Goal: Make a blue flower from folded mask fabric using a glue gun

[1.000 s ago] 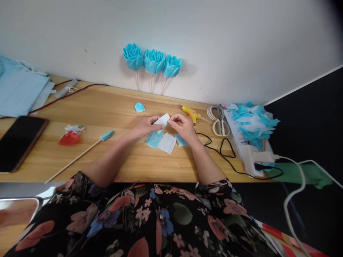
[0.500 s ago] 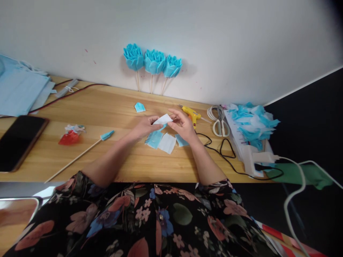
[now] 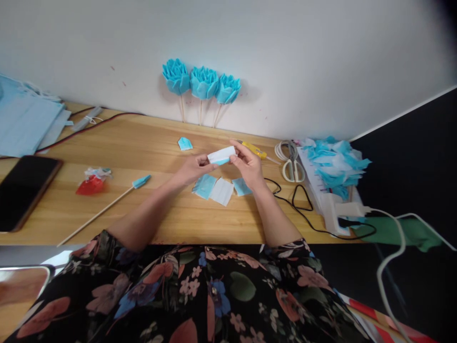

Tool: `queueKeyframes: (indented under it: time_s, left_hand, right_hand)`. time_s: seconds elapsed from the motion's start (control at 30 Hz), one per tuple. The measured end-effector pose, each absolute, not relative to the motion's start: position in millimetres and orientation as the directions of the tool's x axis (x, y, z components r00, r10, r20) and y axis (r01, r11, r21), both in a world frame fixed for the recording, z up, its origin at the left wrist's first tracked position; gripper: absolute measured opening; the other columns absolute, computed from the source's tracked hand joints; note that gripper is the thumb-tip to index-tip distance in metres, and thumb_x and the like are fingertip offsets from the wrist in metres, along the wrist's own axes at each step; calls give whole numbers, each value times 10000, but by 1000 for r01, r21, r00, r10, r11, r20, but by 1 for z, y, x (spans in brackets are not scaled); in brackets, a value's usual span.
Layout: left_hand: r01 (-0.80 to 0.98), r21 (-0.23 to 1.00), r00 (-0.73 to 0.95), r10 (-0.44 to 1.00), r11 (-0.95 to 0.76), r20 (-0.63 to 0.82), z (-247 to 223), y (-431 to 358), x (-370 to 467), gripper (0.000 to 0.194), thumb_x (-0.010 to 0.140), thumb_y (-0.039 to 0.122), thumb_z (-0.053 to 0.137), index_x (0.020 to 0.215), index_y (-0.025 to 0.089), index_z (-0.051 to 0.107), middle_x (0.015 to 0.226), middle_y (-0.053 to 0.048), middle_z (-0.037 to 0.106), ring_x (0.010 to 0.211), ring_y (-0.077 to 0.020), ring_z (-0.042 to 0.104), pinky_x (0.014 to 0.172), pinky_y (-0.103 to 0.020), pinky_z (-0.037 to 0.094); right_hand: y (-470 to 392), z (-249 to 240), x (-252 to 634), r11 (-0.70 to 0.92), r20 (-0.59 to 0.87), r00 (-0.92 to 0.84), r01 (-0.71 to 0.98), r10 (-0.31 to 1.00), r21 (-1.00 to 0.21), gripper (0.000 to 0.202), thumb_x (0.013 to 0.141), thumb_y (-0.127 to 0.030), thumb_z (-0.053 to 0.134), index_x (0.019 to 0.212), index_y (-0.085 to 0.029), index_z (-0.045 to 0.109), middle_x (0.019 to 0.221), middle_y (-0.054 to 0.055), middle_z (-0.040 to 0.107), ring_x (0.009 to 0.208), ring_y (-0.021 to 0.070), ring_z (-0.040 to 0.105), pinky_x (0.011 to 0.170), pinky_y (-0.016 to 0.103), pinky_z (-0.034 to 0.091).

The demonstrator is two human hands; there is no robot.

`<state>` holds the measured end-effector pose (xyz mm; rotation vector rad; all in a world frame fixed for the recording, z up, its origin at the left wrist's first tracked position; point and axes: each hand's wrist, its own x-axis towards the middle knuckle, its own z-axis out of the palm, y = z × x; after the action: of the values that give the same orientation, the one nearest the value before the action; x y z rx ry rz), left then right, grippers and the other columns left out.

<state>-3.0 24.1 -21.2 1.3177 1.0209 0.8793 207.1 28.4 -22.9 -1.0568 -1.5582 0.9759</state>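
Observation:
A small white-and-blue piece of fabric (image 3: 220, 155), like cut mask cloth, is stretched between my two hands above the table. My left hand (image 3: 196, 167) pinches its left end, and my right hand (image 3: 248, 164) grips the right end with thumb and fingers. Below them on the wood lie a blue fabric square (image 3: 204, 186), a white square (image 3: 222, 191) and another blue square (image 3: 242, 187) partly behind my right wrist. A folded blue petal (image 3: 184, 144) rests farther back. To the left lies a wooden stick (image 3: 98, 214) with a blue wrapped tip (image 3: 141, 181).
Three blue fabric flowers (image 3: 204, 82) on sticks lean against the wall. Behind my right hand is a yellow glue gun (image 3: 254, 150), beside scissors (image 3: 293, 169). Blue scraps (image 3: 337, 162) and a power strip (image 3: 335, 214) stand right; a phone (image 3: 26, 190) and masks (image 3: 28, 116) lie left.
The fabric piece has turned and spread flatter between my hands, so a blue lower strip now shows under the white. My right fingers have shifted slightly up and right.

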Motion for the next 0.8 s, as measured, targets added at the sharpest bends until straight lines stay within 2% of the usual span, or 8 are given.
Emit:
queueKeyframes:
  time_s: [0.07,0.17,0.37,0.47,0.6,0.7,0.8]
  left_hand:
    - [47,996,275,957,80,-90,-17,22,-4,200,789,325,724,731,168,615,611,41,479,554,-89,386,543,-257,264]
    - [-1,998,217,974,63,-61,-10,20,-5,239,801,339,693,682,174,568,580,61,407,536,-78,318,529,-254,229]
    - [-86,996,117,993,22,-12,-8,22,-3,169,788,314,683,746,165,615,594,57,446,537,-73,326,533,-250,239]
    - [-138,990,86,996,5,7,-14,25,-3,168,776,285,701,877,169,634,578,70,443,520,-75,341,524,-244,246]
    - [-140,990,185,983,27,-1,-15,25,-2,309,763,269,739,1038,177,631,590,71,480,531,-87,396,535,-235,303]
    - [-105,993,254,967,48,-20,-12,23,-1,295,740,307,773,965,168,643,650,50,518,562,-86,420,533,-230,303]
    - [-84,995,249,968,48,-25,-8,21,0,289,719,361,787,862,161,635,627,52,481,561,-88,398,518,-235,276]
  right_hand:
    - [29,-23,207,299,273,-155,174,949,-938,454,862,-456,691,1300,-335,671,1023,31,666,899,187,630,829,379,609]
    - [29,-24,208,290,263,-164,172,951,-941,448,846,-449,707,1276,-326,684,965,20,668,862,180,627,822,380,599]
    - [32,-31,206,242,214,-162,179,963,-954,376,788,-434,758,1126,-272,732,874,6,683,784,163,629,780,350,582]
    - [32,-33,205,260,238,-121,210,964,-943,306,777,-420,763,1024,-244,723,800,-8,649,725,146,597,722,320,554]
    - [31,-29,204,292,281,-80,228,956,-929,254,791,-405,745,967,-230,694,787,-14,622,706,135,573,685,299,520]
    - [30,-27,203,285,270,-95,233,958,-930,251,798,-410,736,963,-229,682,793,-10,620,713,138,575,689,300,514]
    - [29,-28,202,280,257,-124,227,958,-933,262,800,-422,735,973,-232,683,783,-9,611,721,142,573,696,302,512]
